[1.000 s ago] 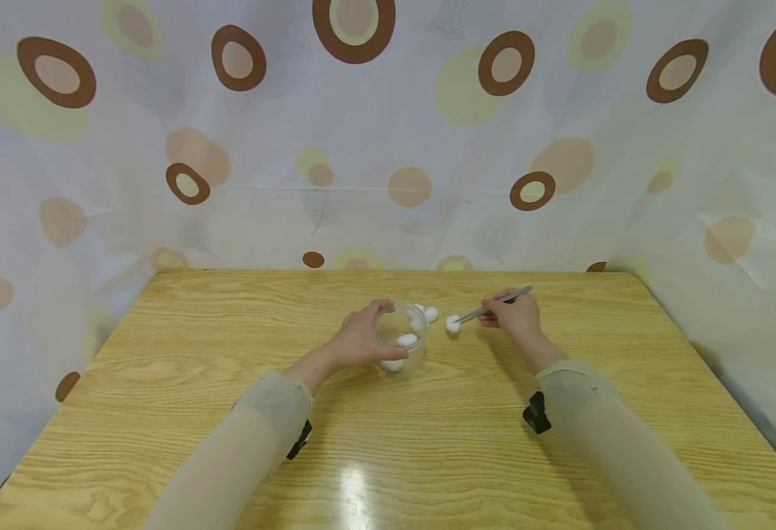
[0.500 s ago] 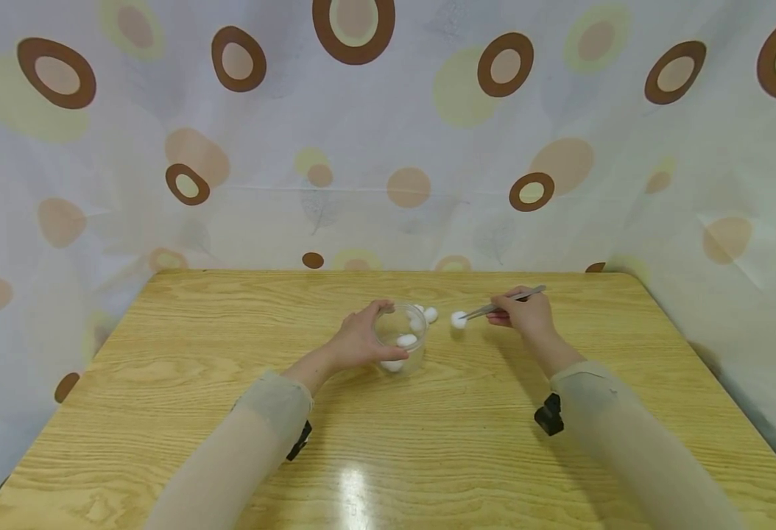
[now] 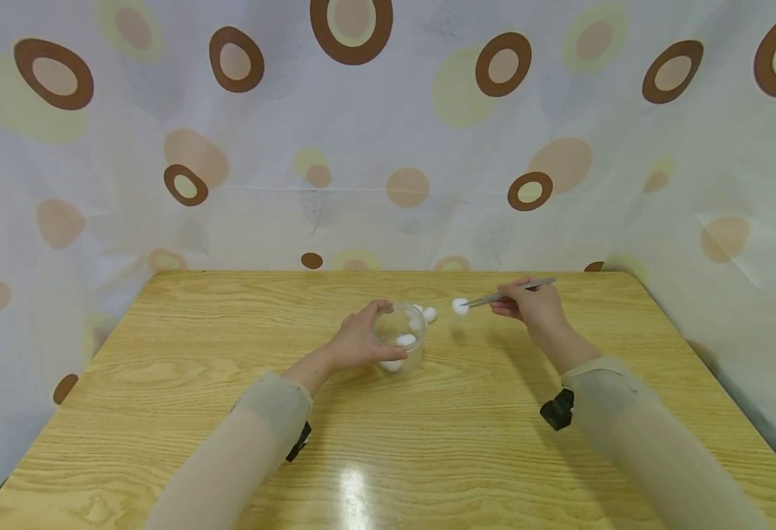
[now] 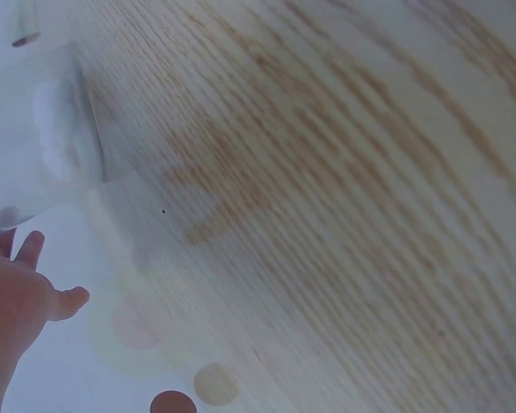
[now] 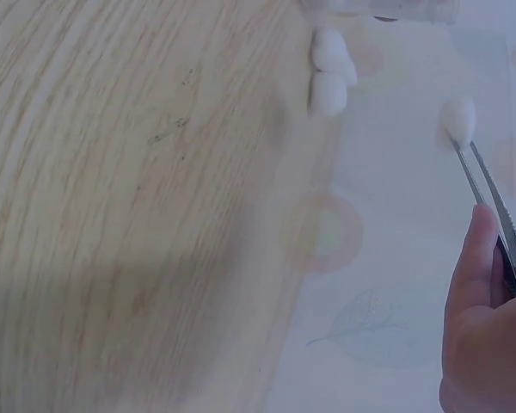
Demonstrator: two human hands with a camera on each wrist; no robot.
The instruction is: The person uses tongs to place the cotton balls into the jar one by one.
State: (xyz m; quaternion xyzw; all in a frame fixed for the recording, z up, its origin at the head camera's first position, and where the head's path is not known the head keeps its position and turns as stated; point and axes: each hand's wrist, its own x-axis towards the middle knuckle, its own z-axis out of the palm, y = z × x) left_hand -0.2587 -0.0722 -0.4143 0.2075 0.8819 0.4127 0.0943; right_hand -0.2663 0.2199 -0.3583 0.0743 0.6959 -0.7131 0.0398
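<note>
To the left of the clear jar (image 3: 416,358), the left hand (image 3: 364,337) curls its grip around that side, thumb and fingers parted by the jar's width and holding it on the worktop (image 3: 229,419). The jar stands upright, open at the top, with white cotton balls (image 3: 406,340) inside; the clear wall makes their number hard to tell. Just beyond the jar's right side lie two loose balls (image 3: 431,315), touching each other. Farther right of the jar, apart from them, a held ball (image 3: 459,306) hangs above the worktop, its shadow below. The tweezers (image 3: 483,300) clamp it, their tips closed on its right side, their long axis slanting up and away from the jar. Rightmost, the right hand (image 3: 532,305), nearer this ball than the left, pinches the tweezers in its grip, fingers together around the shaft.
</note>
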